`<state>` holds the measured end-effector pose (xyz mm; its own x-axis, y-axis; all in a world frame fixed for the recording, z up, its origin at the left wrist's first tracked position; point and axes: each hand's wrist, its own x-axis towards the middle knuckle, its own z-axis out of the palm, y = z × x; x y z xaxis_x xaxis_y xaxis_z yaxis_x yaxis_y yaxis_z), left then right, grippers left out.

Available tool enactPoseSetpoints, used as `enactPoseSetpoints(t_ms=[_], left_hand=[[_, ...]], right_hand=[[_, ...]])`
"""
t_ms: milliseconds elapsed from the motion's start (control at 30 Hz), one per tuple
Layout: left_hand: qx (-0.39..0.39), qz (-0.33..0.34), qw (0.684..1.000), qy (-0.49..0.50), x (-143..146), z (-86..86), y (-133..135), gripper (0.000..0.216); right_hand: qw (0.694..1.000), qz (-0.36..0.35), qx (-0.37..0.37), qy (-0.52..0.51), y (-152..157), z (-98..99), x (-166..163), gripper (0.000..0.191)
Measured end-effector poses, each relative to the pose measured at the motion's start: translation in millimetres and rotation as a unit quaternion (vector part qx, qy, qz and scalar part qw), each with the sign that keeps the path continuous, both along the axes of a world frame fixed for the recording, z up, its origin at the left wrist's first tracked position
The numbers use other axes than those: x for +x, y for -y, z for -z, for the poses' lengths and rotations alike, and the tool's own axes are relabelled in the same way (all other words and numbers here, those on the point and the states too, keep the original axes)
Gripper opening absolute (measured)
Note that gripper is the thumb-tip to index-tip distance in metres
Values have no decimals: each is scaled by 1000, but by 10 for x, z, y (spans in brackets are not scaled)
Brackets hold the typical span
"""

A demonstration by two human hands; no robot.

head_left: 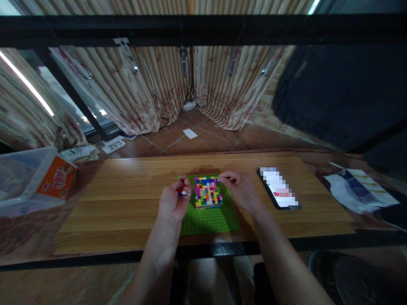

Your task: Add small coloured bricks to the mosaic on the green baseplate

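Note:
A green studded baseplate lies on the wooden table, and on it stands a square block of many-coloured toy bricks. My left hand, palm up with fingers curled, cups several small loose bricks, some red, blue and white, just left of the block. At the block's far right corner, my right hand has thumb and forefinger pinched together. Whatever lies between those fingertips is too small to make out.
A phone lies on the wooden table to the right. Off the left end stands a clear plastic bin with an orange label. Papers lie beyond the right end. Curtains hang behind, above a tiled floor.

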<state>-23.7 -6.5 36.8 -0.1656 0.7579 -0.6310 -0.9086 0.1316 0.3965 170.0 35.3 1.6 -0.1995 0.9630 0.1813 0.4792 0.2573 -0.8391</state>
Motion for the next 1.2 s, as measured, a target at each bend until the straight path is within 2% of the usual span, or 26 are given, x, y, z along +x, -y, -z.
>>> enactPoseSetpoints(t_ms=[333, 500, 800, 1200], left_hand=[[27, 33, 998, -45, 19, 9, 28, 20], [30, 46, 997, -60, 29, 13, 41, 15], [46, 60, 993, -89, 60, -7, 54, 10], [63, 91, 991, -76, 76, -54, 64, 33]], right_hand=[[998, 23, -34, -45, -3, 39, -44, 14], [996, 25, -45, -75, -40, 119, -50, 13], [990, 19, -79, -113, -77, 223, -29, 25], [964, 31, -164, -208, -71, 201, -97, 28]])
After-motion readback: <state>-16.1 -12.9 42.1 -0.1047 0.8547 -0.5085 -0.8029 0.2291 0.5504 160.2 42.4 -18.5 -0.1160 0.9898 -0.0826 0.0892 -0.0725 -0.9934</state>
